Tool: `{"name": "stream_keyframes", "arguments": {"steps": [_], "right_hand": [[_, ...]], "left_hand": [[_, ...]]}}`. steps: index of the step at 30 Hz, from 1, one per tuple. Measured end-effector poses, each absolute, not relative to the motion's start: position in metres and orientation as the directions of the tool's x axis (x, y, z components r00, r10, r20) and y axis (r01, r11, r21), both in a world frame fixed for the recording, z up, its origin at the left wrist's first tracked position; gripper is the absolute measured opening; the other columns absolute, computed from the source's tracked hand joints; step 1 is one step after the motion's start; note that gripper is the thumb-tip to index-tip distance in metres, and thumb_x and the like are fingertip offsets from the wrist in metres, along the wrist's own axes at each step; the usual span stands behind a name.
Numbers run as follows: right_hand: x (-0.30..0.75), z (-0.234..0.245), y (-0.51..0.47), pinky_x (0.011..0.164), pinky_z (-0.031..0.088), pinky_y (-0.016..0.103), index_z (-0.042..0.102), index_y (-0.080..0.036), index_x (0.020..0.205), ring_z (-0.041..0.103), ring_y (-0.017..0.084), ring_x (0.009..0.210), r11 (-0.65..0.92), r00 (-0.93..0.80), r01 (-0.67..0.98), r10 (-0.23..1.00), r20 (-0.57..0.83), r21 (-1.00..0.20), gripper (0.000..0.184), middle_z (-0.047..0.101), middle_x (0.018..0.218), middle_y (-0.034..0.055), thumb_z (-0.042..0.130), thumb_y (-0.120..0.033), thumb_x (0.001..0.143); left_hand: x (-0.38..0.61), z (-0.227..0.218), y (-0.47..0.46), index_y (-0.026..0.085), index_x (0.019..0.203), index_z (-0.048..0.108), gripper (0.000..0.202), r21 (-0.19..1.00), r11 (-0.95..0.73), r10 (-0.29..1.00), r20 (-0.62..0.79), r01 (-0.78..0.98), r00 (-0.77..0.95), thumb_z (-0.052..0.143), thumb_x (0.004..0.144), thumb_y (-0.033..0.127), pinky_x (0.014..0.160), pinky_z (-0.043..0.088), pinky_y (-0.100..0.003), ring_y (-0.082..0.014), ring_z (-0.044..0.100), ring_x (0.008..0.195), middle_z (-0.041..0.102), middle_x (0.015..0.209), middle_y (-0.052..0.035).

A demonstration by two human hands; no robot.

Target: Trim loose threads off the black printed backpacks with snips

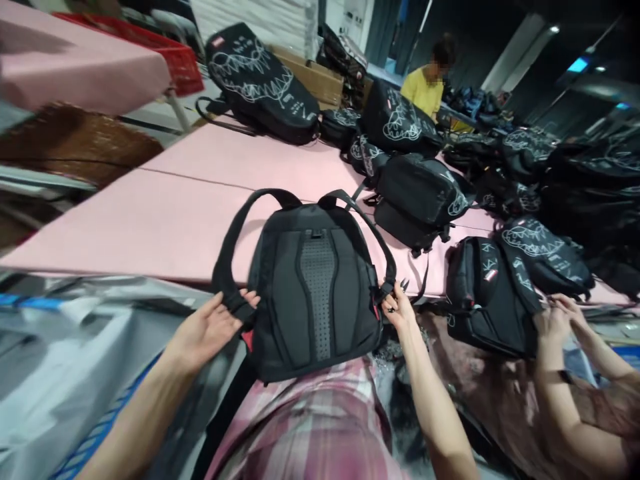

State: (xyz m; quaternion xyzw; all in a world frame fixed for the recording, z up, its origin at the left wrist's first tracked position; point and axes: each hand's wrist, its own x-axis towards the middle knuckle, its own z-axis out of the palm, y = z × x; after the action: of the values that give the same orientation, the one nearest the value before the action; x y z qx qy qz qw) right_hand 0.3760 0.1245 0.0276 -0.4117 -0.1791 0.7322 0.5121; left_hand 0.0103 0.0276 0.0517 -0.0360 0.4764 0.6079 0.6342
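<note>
A black backpack [316, 293] lies in front of me, its padded back panel facing up and its lower end at my lap. Both shoulder straps loop outward from its top. At the lower left, my left hand [213, 327] grips the end of the left shoulder strap [227, 260], thumb on top. My right hand [399, 305] pinches the lower end of the right shoulder strap [383, 243] by the bag's side. A small dark pointed thing sticks out by the right fingers; its kind is unclear. Red bits show at both lower sides of the bag.
The backpack's upper part rests on a pink-covered table [150, 207]. More black backpacks [263, 83] with white drawings stand behind and to the right. At right, a co-worker's hands [557, 320] are at another backpack [493, 293]. A person in yellow [424, 87] is farther back.
</note>
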Motion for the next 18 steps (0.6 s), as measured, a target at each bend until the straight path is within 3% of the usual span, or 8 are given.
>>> {"name": "stream_keyframes", "arguments": {"steps": [4,8,13,18], "right_hand": [[0.378,0.028,0.12,0.029,0.022,0.012,0.053,-0.016,0.073,0.015,-0.003,0.032,-0.383,-0.129,-0.599,0.913,-0.388,-0.703,0.028,0.068,0.086,0.0034,0.064,-0.041,0.079],[0.385,0.027,0.119,0.031,0.022,0.013,0.047,-0.017,0.064,0.016,-0.002,0.035,-0.328,-0.1,-0.561,0.938,-0.331,-0.76,0.04,0.064,0.071,-0.001,0.077,-0.043,0.063],[0.394,0.03,0.118,0.034,0.017,0.015,0.052,-0.017,0.067,0.015,-0.001,0.038,-0.299,-0.099,-0.531,0.951,-0.292,-0.793,0.041,0.058,0.065,-0.0036,0.083,-0.039,0.052],[0.403,0.043,0.107,0.038,0.014,0.018,0.064,-0.013,0.094,0.017,0.002,0.041,-0.314,-0.242,-0.386,0.942,-0.233,-0.868,0.042,0.042,0.051,-0.0085,0.079,-0.03,0.059]], "left_hand": [[0.014,0.05,0.022,0.008,0.108,0.058,0.035,0.61,0.34,0.729,-0.652,-0.716,-0.208,0.027,0.093,0.017,0.07,0.057,-0.027,-0.0184,0.068,0.086,0.07,0.093,-0.0108],[0.021,0.052,0.009,0.019,0.118,0.056,0.033,0.708,0.399,0.75,-0.618,-0.583,-0.237,0.038,0.09,0.019,0.084,0.051,-0.023,-0.0162,0.064,0.098,0.07,0.101,-0.0079],[0.02,0.047,-0.006,0.033,0.125,0.05,0.066,0.799,0.469,0.826,-0.548,-0.376,-0.132,0.074,0.063,0.026,0.101,0.037,-0.029,-0.0208,0.05,0.12,0.063,0.118,-0.0032],[0.02,0.048,-0.004,0.029,0.114,0.058,0.076,0.834,0.526,0.82,-0.549,-0.164,-0.164,0.085,0.044,0.028,0.105,0.03,-0.038,-0.0285,0.051,0.117,0.065,0.114,-0.0059]]}}
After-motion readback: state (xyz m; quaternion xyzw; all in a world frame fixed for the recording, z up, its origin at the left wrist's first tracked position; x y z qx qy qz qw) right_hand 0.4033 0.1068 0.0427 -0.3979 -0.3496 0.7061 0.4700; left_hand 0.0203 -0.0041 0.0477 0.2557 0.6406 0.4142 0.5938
